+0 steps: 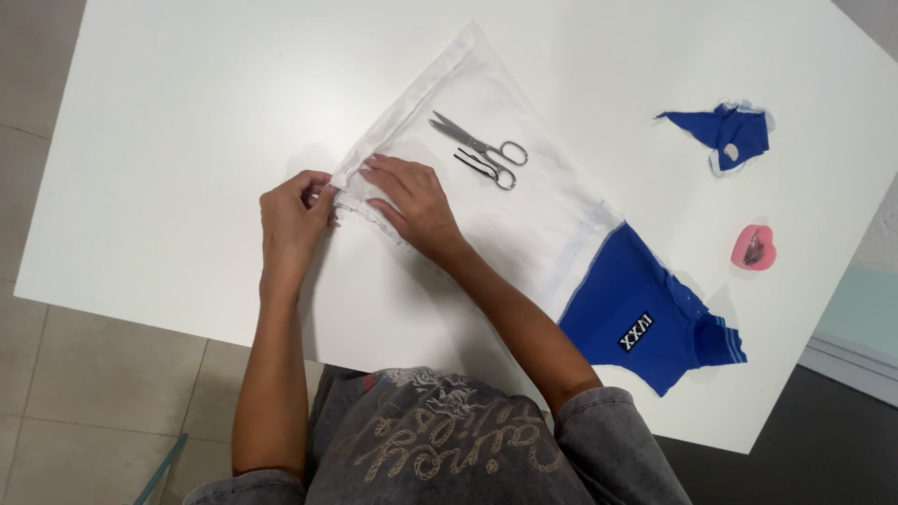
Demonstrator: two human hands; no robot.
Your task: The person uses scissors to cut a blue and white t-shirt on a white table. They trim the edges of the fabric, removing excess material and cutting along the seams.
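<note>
White-and-blue garment [524,224] lies flat on the white surface [187,112], its white part toward the hands. Left hand [292,217] pinches the frayed corner of the white fabric, fingers pressed together on it, while right hand [412,201] rests spread and flat on the cloth just beside, seemingly to keep it from sliding. Steel scissors [479,150] lie on the fabric near. Further away sit a blue cloth scrap [730,131] and a pink heart-shaped holder [753,248].
</note>
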